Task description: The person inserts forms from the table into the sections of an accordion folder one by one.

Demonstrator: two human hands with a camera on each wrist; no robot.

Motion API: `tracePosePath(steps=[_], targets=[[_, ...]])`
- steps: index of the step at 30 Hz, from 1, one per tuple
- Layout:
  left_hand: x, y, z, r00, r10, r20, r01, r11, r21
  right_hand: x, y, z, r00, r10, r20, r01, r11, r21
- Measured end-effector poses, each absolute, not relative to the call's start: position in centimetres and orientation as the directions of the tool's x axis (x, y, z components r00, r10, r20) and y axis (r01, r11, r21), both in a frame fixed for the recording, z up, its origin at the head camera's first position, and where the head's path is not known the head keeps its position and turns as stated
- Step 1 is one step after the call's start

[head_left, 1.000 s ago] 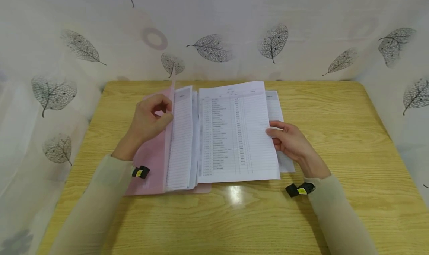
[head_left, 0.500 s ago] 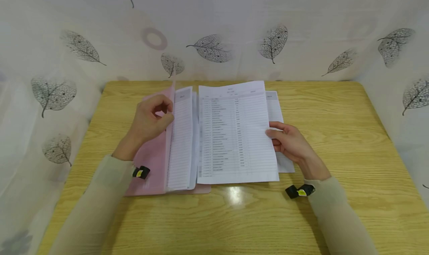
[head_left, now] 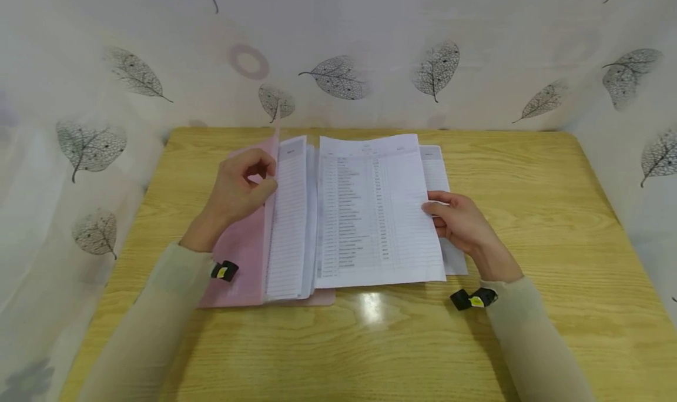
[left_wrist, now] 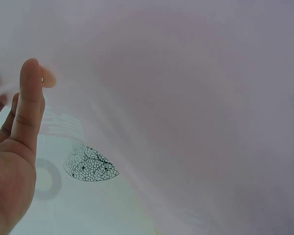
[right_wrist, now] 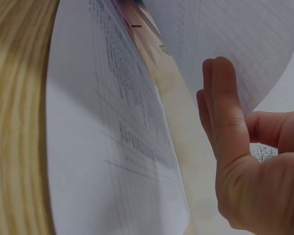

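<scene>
Sitting at a light wooden table [head_left: 529, 214], a person in pale beige sleeves works with both hands on a pink translucent plastic folder [head_left: 240, 261] that lies open near the table's middle. The left hand [head_left: 238, 187] has its fingers curled round the raised pink flap of the folder, thumb on the near side, holding the flap upright by its edge. In the left wrist view the pink plastic fills most of the picture and one finger [left_wrist: 29, 103] lies straight against it.

Just right of that flap stands a thick bundle of white lined pages [head_left: 288, 214], fanned up and leaning out of the folder. Next to them lies a white printed sheet with a column of small text and ruled lines [head_left: 375, 208]. The right hand [head_left: 460, 223] pinches this sheet at its right edge, thumb on top and fingers beneath. The right wrist view shows the sheet lifted in a curve above the fingers [right_wrist: 223, 112], clear of the paper below. Another white sheet [head_left: 449, 261] lies flat on the table under the right hand, its edge showing past the held sheet.

A small black clip with a yellow label sits at each wrist. Behind the table hangs a pale curtain printed with grey leaves [head_left: 338, 76].
</scene>
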State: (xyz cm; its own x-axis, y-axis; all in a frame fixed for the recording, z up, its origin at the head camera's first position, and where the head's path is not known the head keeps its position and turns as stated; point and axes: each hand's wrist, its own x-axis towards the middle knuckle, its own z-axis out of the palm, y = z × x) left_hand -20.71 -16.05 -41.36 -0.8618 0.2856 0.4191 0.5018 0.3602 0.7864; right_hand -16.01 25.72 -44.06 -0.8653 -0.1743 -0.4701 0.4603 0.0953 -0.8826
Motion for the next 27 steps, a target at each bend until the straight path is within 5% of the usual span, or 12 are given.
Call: tracePosePath(steps=[27], targets=[[-20.1, -15.9, -42.0, -0.859, 0.293, 0.419, 0.507, 0.381, 0.773, -15.2, 21.0, -46.1, -0.861, -0.295, -0.415, 0.423, 0.039, -0.905]])
